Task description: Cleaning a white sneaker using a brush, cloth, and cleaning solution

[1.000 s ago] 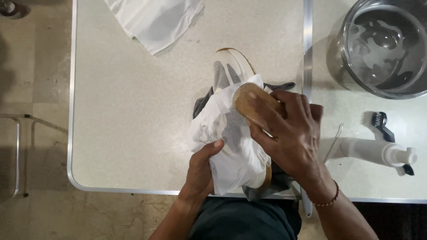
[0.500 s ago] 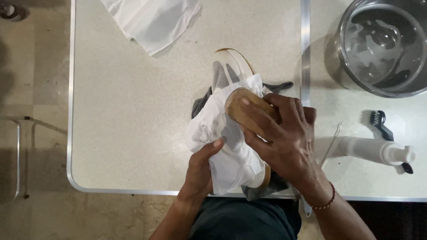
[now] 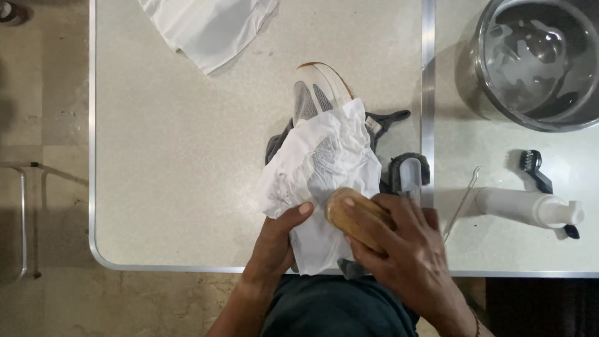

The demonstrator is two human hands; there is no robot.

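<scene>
Head view, read left to right, with the shoe (image 3: pixel 318 93) as landmark. It lies on the pale table (image 3: pixel 187 156), toe pointing away from me, most of its length covered by a crumpled white cloth (image 3: pixel 324 168); only the grey-and-white toe shows beyond the cloth.

My left hand (image 3: pixel 274 240) sits at the near end of the shoe, fingers curled shut around the cloth's lower edge, thumb on top, pinning cloth and shoe together. I judge the shoe light but springy, stiff at the sole and soft in the upper; the draped cloth looks thin and liable to slide, so the firm hold belongs at the heel and sole edge.

Just right of that, my right hand (image 3: pixel 399 249) is closed over a wooden brush (image 3: pixel 352 215), fingers spread along its back, pressing it onto the cloth near the shoe's heel. The brush looks rigid and easy to grip.

Right of the shoe: a grey brush (image 3: pixel 409 171), touching the dark rag beneath; further right, well apart, a white pump bottle (image 3: pixel 524 209), a small black brush (image 3: pixel 535 170), and a metal bowl (image 3: pixel 536 62) of sudsy water.
</scene>
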